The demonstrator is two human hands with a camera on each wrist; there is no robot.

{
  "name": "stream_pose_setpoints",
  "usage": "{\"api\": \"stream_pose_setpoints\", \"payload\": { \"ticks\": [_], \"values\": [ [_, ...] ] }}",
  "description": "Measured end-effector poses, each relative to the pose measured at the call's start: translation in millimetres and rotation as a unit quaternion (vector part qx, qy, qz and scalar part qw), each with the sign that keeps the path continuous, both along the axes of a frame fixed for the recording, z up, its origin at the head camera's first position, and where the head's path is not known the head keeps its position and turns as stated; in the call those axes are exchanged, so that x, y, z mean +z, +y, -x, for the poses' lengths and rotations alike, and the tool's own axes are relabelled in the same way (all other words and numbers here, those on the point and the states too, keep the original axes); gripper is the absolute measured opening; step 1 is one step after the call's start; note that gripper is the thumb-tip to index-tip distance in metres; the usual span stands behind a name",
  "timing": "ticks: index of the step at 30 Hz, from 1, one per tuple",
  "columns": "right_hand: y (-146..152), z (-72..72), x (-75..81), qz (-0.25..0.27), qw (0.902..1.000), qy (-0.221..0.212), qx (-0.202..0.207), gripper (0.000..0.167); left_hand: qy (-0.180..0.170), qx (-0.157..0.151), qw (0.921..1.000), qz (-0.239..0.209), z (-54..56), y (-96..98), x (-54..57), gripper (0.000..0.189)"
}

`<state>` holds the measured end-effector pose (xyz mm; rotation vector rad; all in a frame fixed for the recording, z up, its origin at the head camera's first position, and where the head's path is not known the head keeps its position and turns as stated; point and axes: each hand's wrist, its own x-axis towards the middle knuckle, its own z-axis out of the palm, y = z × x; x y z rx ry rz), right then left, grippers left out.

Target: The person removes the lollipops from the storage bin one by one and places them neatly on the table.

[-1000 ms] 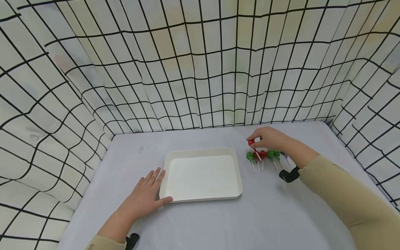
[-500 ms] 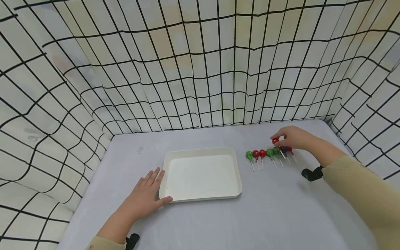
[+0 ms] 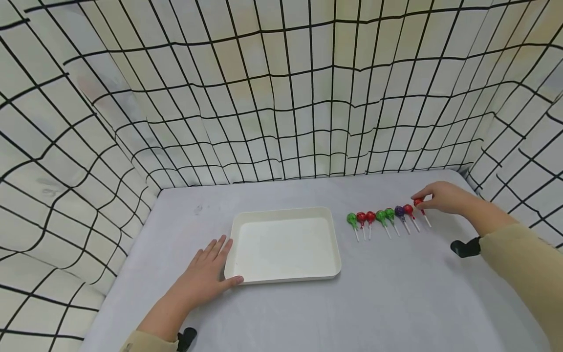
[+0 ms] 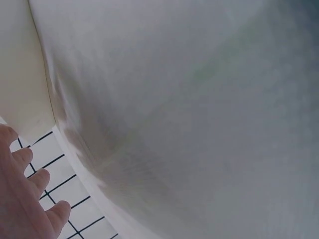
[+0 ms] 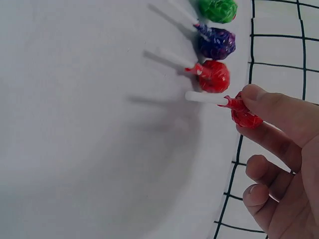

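My right hand point(image 3: 446, 197) pinches a red-wrapped lollipop point(image 5: 244, 115) by its head, the white stick pointing away from the fingers. It is at the right end of a row of lollipops. Closest to it lies another red lollipop point(image 5: 214, 77), then a purple one point(image 3: 399, 211). Further left come two green ones, two red ones and a green lollipop point(image 3: 352, 218) at the far end. My left hand point(image 3: 205, 274) rests with spread, straight fingers on the left edge of a white rectangular tray point(image 3: 286, 281). No object lies in the tray.
A white cloth covers the table point(image 3: 308, 318). White walls with a black grid point(image 3: 286, 98) rise behind it and at both sides. Black wrist devices show at the left cuff point(image 3: 186, 338) and the right cuff point(image 3: 465, 248).
My right hand has moved rightward along the row with the red lollipop, from above its left part to beyond its right end, uncovering the lollipops beneath. My left hand stays on the tray.
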<state>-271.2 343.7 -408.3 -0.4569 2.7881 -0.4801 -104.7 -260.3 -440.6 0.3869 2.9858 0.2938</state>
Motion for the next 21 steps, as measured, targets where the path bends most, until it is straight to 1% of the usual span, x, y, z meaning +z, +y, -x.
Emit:
{"api": "stream_pose_setpoints", "payload": {
  "ticks": [6, 10, 13, 16, 21],
  "values": [
    [5.1, 7.2, -3.8, 0.007, 0.9997, -0.021, -0.013, 0.038, 0.005, 0.006, 1.0, 0.003, -3.1, -0.9, 0.5, 0.107],
    [9.7, 10.3, -12.0, 0.008, 0.9991, -0.037, -0.018, 0.039, 0.004, 0.007, 1.0, 0.002, -4.6, -1.6, -0.3, 0.107],
    [12.8, 10.1, -19.3, 0.005, 0.9985, -0.049, -0.024, 0.04, 0.002, 0.002, 1.0, -0.007, -4.4, -0.8, -0.2, 0.107],
    [12.2, 10.0, -24.0, 0.009, 0.9984, -0.051, -0.024, 0.039, -0.002, 0.0, 0.9999, -0.012, -4.0, 0.1, 0.6, 0.107],
    [6.9, 8.5, -25.3, 0.023, 0.9983, -0.049, -0.022, 0.037, -0.006, 0.005, 1.0, 0.0, -2.8, 0.4, 0.5, 0.106]
  ]
}}
